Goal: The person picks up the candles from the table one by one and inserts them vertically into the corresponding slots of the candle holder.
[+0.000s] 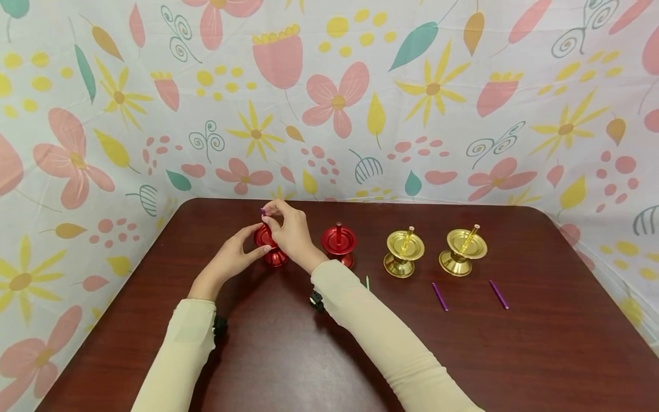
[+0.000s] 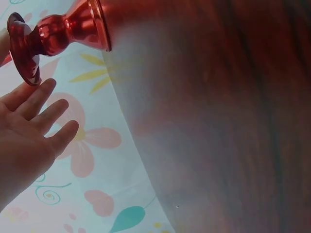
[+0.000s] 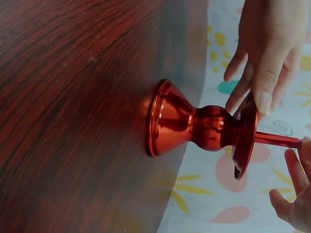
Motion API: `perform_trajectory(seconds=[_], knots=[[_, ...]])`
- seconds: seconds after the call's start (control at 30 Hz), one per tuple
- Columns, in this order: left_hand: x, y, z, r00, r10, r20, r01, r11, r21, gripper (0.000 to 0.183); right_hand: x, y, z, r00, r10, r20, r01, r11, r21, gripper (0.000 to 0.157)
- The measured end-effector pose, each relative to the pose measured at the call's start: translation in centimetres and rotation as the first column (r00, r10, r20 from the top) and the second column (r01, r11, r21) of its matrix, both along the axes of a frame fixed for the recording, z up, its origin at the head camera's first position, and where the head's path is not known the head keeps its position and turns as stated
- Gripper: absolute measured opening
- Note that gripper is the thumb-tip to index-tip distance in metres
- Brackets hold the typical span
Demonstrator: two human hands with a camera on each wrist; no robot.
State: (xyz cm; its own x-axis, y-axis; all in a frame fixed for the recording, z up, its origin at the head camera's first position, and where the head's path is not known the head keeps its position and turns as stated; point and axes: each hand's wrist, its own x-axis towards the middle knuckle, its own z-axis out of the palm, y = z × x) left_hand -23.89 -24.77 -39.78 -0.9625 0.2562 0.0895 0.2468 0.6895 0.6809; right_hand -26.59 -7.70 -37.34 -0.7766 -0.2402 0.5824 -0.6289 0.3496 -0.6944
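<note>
At the left back of the table, a shiny red metal candle holder [image 1: 276, 258] stands upright on its flared base. My left hand [image 1: 231, 257] holds the rim of its dish, thumb on the near side; the other fingers are spread in the left wrist view. Above the dish, my right hand [image 1: 293, 232] pinches a thin purple candle [image 1: 263, 212] at the top of the holder's central tube [image 3: 277, 140]. My fingers hide most of the candle, so how deep it sits cannot be told.
A second red holder [image 1: 338, 240] stands right of my right hand. Two gold holders [image 1: 404, 252] [image 1: 461, 252] stand farther right. In front lie purple candles [image 1: 440, 296] [image 1: 499, 294] and a green one [image 1: 368, 282], partly behind my right sleeve. A patterned cloth [image 1: 329, 103] hangs behind the table.
</note>
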Motion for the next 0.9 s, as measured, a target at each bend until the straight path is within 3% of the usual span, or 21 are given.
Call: perform_trajectory(seconds=[0.17,0.43,0.63,0.8,0.9], knots=[[0.0,0.1,0.1,1.0,-0.002,0.007,0.002,1.0,-0.011,0.068,0.1,0.1,-0.1,1.0,0.013,0.0,-0.013,1.0,0.021,0.014],[0.0,0.0,0.3,1.0,-0.013,0.025,0.013,1.0,-0.011,0.069,1.1,0.8,1.1,0.997,0.06,0.056,-0.063,0.996,0.061,0.039],[-0.1,0.1,0.5,0.998,-0.004,0.059,0.004,1.0,-0.007,0.07,2.4,2.3,3.6,0.993,0.118,-0.004,-0.118,0.992,-0.051,0.04],[0.0,0.2,0.8,0.993,0.025,0.116,-0.024,1.0,-0.008,0.072,3.3,4.4,5.7,0.986,0.144,-0.08,-0.156,0.972,-0.174,0.036],[0.0,0.3,0.9,0.991,0.031,0.13,-0.029,0.999,-0.016,0.073,3.9,6.0,6.5,0.985,0.142,-0.097,-0.159,0.967,-0.197,0.035]])
